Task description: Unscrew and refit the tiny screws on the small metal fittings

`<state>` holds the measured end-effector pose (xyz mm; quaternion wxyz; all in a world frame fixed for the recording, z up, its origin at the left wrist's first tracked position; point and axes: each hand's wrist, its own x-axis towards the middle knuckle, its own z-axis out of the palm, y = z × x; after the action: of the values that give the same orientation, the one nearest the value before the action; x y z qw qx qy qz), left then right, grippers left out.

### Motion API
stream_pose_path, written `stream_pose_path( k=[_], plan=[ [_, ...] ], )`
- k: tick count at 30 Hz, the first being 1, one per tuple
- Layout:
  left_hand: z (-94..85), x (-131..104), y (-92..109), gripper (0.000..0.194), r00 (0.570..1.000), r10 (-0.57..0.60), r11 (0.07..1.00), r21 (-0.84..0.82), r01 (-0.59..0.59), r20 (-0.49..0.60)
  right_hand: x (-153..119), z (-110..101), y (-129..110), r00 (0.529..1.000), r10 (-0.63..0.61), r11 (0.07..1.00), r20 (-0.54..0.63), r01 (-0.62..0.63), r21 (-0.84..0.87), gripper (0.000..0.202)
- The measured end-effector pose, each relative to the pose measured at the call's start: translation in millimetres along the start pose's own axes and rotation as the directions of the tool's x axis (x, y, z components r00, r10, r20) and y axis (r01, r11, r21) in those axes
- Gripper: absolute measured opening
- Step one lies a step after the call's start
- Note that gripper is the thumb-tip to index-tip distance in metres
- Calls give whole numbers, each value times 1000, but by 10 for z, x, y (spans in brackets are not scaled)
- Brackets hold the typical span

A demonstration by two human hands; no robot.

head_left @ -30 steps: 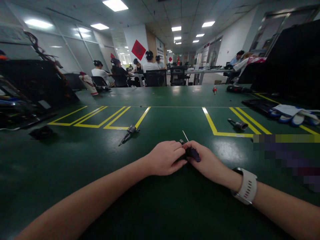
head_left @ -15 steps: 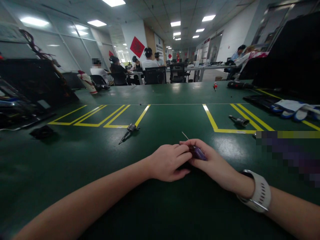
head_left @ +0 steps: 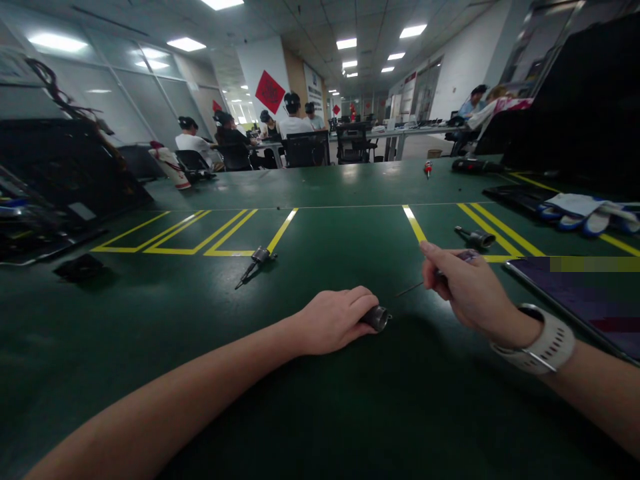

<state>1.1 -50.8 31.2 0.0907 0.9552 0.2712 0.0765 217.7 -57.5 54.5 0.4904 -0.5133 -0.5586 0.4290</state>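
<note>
My left hand (head_left: 340, 321) is closed around a dark metal cylindrical part (head_left: 378, 318) on the green table; its round end shows past the fingers and the rest is hidden. My right hand (head_left: 467, 293) grips a screwdriver (head_left: 411, 289) by its purple handle, mostly covered by the fingers. The thin shaft points left and down, apart from the cylindrical part. Beyond my left hand lies a metal part with a slim pointed end (head_left: 259, 259). Another metal part with a cup-shaped end (head_left: 477, 237) lies behind my right hand.
Yellow tape lines (head_left: 225, 253) mark the green table (head_left: 320, 413). On the right are a tablet-like device (head_left: 560, 300) and white-blue gloves (head_left: 587, 208). A black object (head_left: 80, 267) lies left. A red-handled tool (head_left: 428, 169) lies near the far edge. Several people sit beyond.
My right hand has moved right and away from my left hand, taking the screwdriver with it. The shaft now points left and down. The cylindrical part in my left hand has come into view.
</note>
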Motion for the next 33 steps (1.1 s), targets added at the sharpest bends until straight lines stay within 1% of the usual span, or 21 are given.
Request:
stream_pose_path(
  k=[2, 4, 6, 8, 10, 13, 16, 19, 21, 25, 28, 30, 33],
  plan=[
    [3, -6, -8, 27, 999, -35, 998, -46, 34, -37, -6, 12, -3, 996, 49, 999, 73, -47, -23, 51],
    [8, -10, -27, 27, 990, -105, 989, -114, 94, -90, -16, 29, -3, 989, 68, 997, 129, -62, -47, 50],
    [21, -8, -57, 27, 972, -186, 966, -207, 153, -145, -24, 42, 5, 986, 76, 996, 151, -68, -57, 49],
    [46, 0, -94, 28, 948, -256, 926, -329, 184, -190, -25, 45, 24, 984, 76, 996, 161, -68, -54, 49],
    [82, 12, -130, 30, 926, -312, 869, -457, 187, -214, -21, 43, 51, 981, 74, 996, 179, -65, -54, 49],
    [136, 34, -162, 32, 901, -380, 753, -635, 171, -208, -19, 44, 89, 976, 64, 996, 207, -49, -78, 50],
    [168, 51, -172, 33, 892, -414, 628, -767, 133, -184, -35, 56, 88, 978, 40, 985, 207, -3, -174, 50],
    [184, 68, -188, 38, 884, -433, 546, -832, 100, -177, -66, 73, 61, 983, -9, 946, 182, 67, -317, 49],
    [193, 77, -212, 40, 878, -449, 510, -855, 97, -168, -84, 81, 57, 985, -34, 929, 171, 95, -359, 47],
    [203, 83, -258, 43, 873, -468, 449, -887, 104, -135, -87, 78, 104, 989, -8, 951, 149, 53, -303, 47],
    [186, 82, -255, 45, 869, -485, 384, -917, 108, -101, -72, 65, 149, 992, 3, 966, 124, 29, -255, 48],
    [168, 83, -237, 45, 858, -507, 340, -934, 113, -81, -62, 55, 173, 994, -9, 973, 112, 35, -229, 49],
    [146, 87, -213, 43, 838, -540, 298, -949, 100, -81, -53, 40, 203, 996, -24, 981, 90, 41, -190, 49]
  ],
)
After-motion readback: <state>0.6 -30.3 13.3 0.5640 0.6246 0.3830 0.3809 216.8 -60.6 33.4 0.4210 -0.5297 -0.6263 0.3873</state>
